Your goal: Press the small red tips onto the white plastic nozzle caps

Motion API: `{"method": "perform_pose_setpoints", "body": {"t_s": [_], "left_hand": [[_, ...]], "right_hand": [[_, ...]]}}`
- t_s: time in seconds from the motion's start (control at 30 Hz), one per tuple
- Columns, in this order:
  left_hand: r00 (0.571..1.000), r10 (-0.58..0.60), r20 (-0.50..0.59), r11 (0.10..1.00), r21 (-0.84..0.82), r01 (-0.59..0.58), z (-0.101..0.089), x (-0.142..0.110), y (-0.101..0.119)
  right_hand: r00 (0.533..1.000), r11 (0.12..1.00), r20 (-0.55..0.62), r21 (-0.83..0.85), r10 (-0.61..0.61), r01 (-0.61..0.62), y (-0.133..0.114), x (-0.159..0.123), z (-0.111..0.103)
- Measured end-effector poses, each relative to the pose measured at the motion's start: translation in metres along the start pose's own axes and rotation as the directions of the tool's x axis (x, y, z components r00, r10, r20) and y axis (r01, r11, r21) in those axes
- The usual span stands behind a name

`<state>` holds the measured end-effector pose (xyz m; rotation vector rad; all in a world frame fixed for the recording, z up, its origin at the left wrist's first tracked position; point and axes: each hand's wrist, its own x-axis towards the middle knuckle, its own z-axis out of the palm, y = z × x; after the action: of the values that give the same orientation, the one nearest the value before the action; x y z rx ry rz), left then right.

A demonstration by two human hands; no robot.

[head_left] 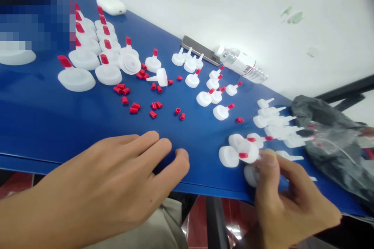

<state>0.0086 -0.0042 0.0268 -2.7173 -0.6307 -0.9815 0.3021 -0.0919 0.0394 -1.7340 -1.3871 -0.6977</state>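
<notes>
My left hand (pixel 128 175) lies palm down over the near edge of the blue table (pixel 201 140), holding nothing, its fingers apart and slightly bent. Beyond its fingertips lie several loose small red tips (pixel 153 114). At the right, thumb and index finger of my right hand (pixel 280 194) pinch the spout of a white nozzle cap (pixel 249 151). Close around it are other white caps (pixel 228 156), some with red tips on their spouts. More caps without red tips (pixel 270 120) stand beyond my right hand. Its other fingers are partly hidden.
Rows of red-tipped caps (pixel 108 74) stand at the left. Along the wall lie a white case (pixel 111 6), a phone (pixel 200 49) and a plastic bottle (pixel 239 61). A dark plastic bag (pixel 330 140) lies at the right end. The upper left corner is blurred out.
</notes>
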Motion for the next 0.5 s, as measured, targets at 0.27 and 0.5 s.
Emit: {"method": "perform_pose_setpoints", "body": {"t_s": [0.27,0.5], "left_hand": [[1.0,-0.006,-0.017,1.0,-0.002,0.006,-0.0006,0.0018,0.0005],[1.0,-0.024,0.002,1.0,-0.001,0.024,0.0012,-0.0005,0.0016]], "right_hand": [[0.999,0.999,-0.036,0.026,-0.038,0.039,0.0033,0.0016,0.0018],[0.998,0.997,-0.017,0.036,-0.067,0.067,0.0025,0.0028,0.0003]]}}
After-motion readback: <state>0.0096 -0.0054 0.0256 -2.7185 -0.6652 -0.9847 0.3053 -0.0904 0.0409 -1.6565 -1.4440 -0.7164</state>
